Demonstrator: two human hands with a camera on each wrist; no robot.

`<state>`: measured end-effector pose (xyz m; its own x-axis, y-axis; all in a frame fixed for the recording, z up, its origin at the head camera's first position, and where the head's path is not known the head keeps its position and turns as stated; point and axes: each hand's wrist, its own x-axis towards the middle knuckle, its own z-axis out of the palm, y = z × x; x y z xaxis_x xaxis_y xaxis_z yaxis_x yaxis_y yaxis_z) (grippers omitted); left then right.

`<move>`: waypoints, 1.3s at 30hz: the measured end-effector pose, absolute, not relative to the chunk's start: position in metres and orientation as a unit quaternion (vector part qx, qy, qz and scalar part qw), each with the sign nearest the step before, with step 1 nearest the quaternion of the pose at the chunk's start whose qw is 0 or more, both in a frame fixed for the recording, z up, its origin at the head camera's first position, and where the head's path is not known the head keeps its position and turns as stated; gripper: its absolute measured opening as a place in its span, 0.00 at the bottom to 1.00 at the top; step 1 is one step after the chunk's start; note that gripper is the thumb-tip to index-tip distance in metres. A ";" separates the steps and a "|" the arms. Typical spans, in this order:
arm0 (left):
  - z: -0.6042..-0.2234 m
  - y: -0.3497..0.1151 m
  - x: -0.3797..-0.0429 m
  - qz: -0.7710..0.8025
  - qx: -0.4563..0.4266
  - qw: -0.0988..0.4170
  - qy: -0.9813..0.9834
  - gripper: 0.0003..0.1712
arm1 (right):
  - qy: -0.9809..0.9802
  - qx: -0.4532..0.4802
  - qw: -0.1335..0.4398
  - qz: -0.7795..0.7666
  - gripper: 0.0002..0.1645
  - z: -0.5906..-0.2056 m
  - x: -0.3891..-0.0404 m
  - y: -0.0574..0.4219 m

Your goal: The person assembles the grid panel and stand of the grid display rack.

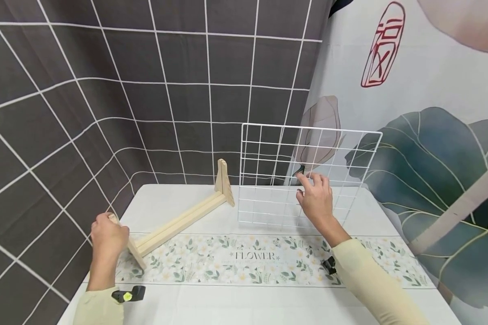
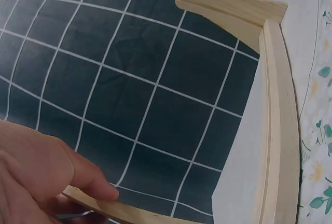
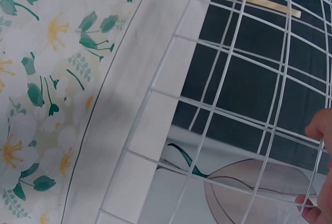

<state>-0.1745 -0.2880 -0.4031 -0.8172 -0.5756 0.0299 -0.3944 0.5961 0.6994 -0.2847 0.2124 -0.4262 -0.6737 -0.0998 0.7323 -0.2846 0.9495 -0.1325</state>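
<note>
At the left of the table my left hand grips the upper part of the near end piece of a pale wooden stand. In the left wrist view the thumb and fingers close around that end piece. The stand's long grooved bar runs away to the far end piece. At the right, my right hand holds a white wire grid panel, which stands steeply over the table's back. Its fingers curl at the wires in the right wrist view, partly cut off by the frame.
A white table with a flower-printed strip lies under both things. Behind hangs a dark cloth with white lines, meeting a leaf-printed white curtain at the right. The far end piece stands just left of the grid panel.
</note>
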 end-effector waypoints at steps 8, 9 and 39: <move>-0.403 -0.296 -0.177 -0.345 0.272 0.135 -0.888 0.36 | -0.906 0.110 0.391 0.116 0.32 -0.427 -0.286 0.214; -0.404 -0.296 -0.178 -0.343 0.273 0.137 -0.888 0.36 | -0.907 0.110 0.390 0.116 0.32 -0.427 -0.286 0.214; -0.414 -0.282 -0.232 -0.360 0.170 0.164 -0.902 0.35 | -0.915 0.114 0.369 0.117 0.32 -0.431 -0.284 0.209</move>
